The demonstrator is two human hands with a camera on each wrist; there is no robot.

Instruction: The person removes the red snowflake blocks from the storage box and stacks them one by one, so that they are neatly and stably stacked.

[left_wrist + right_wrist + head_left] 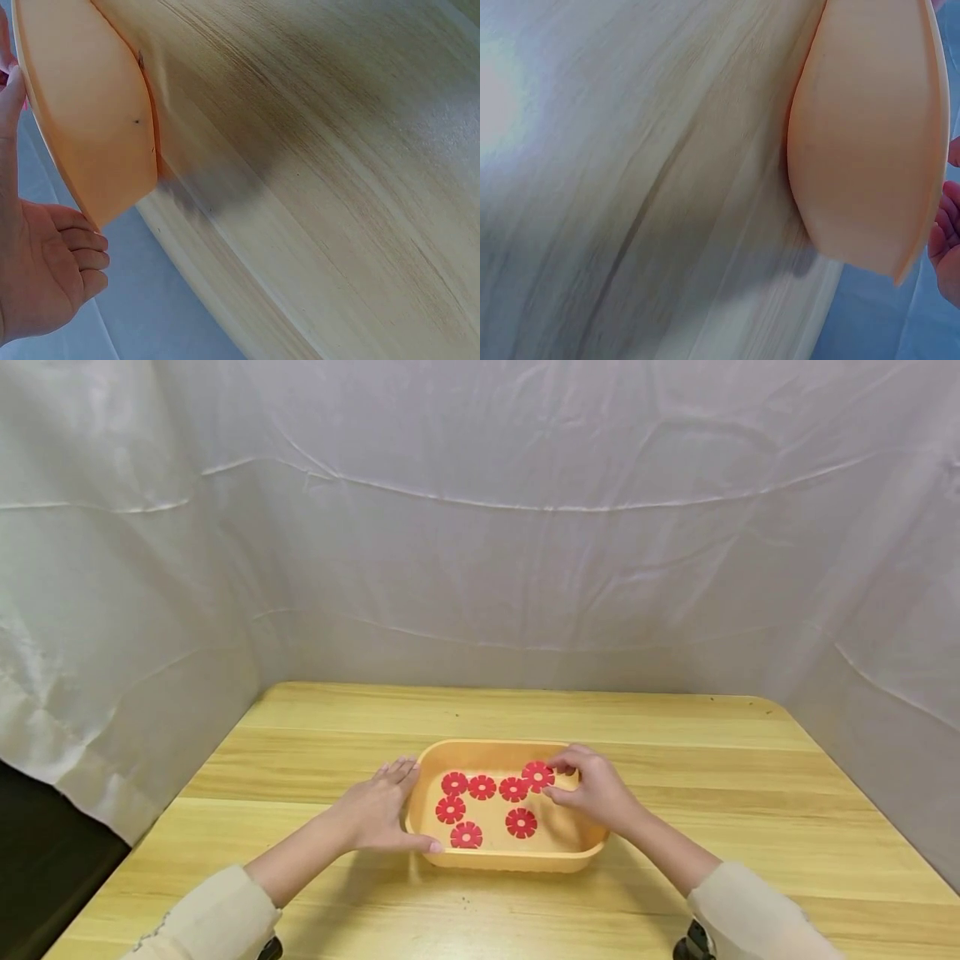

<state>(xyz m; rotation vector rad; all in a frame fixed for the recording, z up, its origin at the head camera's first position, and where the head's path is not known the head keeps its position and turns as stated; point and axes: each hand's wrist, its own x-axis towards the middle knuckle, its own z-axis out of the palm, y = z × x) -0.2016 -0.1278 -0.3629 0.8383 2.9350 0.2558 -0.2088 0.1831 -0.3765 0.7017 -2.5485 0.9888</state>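
Observation:
An orange plastic basin (pixel 517 862) stands on the wooden table, its outer wall (pixel 90 112) seen close in the left wrist view. My left hand (pixel 382 814) holds the basin's left end, fingers over the rim and thumb along the front rim. Inside the basin lie several red notched plastic discs, shaped like flowers with a hole in the middle. At the back right, my right hand (pixel 596 789) pinches one red notched disc (pixel 537 777) by its right edge, between thumb and fingers. It overlaps or adjoins another red disc (pixel 513 789). In the right wrist view the pinched disc is hidden.
The light wooden table (pixel 337 710) spreads around the basin and has rounded far corners. Pale grey cloth (pixel 525 568) hangs behind it and at both sides. A dark area (pixel 45 852) lies beyond the table's left edge.

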